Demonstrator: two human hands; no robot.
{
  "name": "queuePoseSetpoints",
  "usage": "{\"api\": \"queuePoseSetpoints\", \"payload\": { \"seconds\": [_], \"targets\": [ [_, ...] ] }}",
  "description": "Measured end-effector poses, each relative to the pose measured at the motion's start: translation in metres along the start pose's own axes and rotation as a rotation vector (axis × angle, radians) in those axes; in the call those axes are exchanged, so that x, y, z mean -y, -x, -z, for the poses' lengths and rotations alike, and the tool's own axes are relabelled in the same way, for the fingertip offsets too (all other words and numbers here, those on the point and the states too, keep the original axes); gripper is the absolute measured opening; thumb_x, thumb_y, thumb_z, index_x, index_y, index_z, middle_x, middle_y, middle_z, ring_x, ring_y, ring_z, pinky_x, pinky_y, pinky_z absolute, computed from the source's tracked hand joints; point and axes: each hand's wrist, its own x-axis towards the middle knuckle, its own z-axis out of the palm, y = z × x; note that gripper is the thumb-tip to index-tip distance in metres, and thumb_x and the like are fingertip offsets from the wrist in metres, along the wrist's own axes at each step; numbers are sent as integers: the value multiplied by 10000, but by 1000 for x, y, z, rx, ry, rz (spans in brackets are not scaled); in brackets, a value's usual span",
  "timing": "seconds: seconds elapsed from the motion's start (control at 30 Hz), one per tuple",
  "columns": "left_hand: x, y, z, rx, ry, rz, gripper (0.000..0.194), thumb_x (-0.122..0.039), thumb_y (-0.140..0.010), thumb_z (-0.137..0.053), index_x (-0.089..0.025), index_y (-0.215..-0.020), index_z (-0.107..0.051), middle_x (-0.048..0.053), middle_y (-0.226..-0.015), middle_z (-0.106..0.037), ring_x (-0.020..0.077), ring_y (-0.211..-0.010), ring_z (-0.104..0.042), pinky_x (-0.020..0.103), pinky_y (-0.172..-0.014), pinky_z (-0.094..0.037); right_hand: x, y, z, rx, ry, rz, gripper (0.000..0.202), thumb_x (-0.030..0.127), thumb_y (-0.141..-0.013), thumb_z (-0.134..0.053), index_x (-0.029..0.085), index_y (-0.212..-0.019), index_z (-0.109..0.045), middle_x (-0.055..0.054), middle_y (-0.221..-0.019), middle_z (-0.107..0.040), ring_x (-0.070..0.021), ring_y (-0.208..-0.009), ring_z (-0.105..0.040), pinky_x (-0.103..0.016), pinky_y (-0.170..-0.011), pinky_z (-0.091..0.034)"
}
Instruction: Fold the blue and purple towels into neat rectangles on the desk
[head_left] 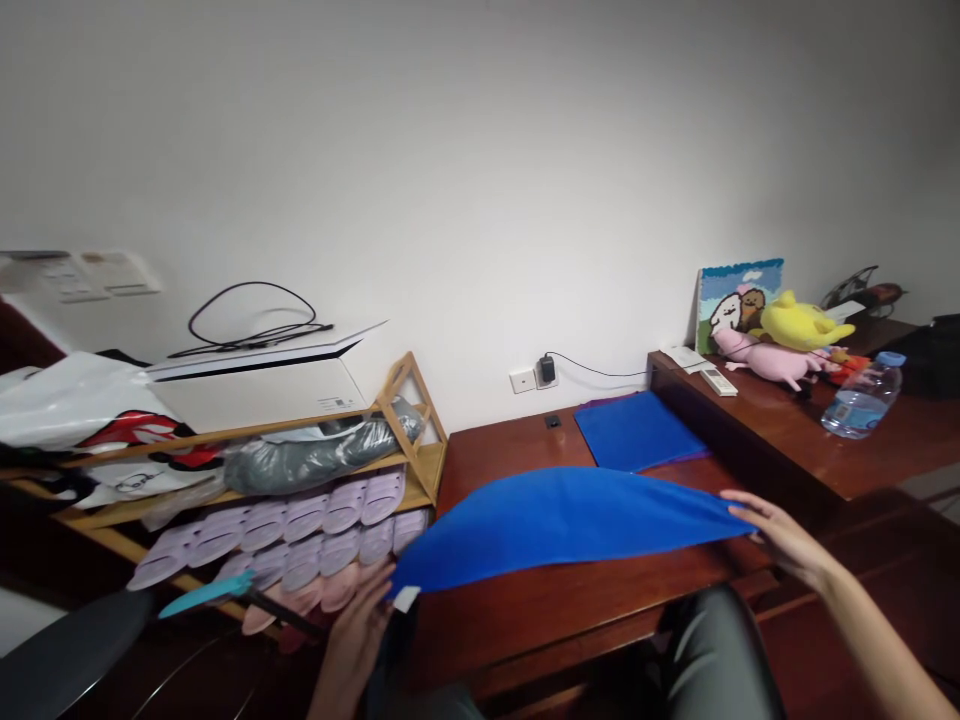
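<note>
Two ends of a blue cloth (555, 525) were held by the left hand (358, 630) and the right hand (787, 542), with its middle spread between them. Gentle, even pulling seemed needed.

No readable text (labels blurred).

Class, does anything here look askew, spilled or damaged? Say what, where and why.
No spill or damage shows. The blue cloth lying on the desk looks slightly askew: purple cloth peeks out from under its edges. At right, the yellow plush lies slumped on or against the pink plush, as if tossed.
</note>
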Motion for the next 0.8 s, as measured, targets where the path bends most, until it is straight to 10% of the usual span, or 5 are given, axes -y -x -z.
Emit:
{"api": "queuePoseSetpoints", "payload": {
  "seconds": [0.23, 0.8],
  "targets": [
    [63, 24, -31, 137, 172, 508, 538, -545, -319, -910, -218, -733, -806, 67, -815, -812, 289, -700, -760, 399, -693, -639, -117, -23, -12, -51, 187, 17, 591, 656, -521, -772, 211, -906, -829, -148, -1077, -806, -328, -998, -742, -414, -861, -585],
    [80, 67, -11, 120, -339, 161, 476, -632, -604, -656, -289, -882, -833, 69, -876, -781, 344, -929, -765, 443, -866, -621, -174, -16, 16, -241, 744, 382, 426, 599, -779, -505, 282, -862, -778, -157, -1035, -740, -378, -965, -727, -563, -950, -575]
  ]
}}
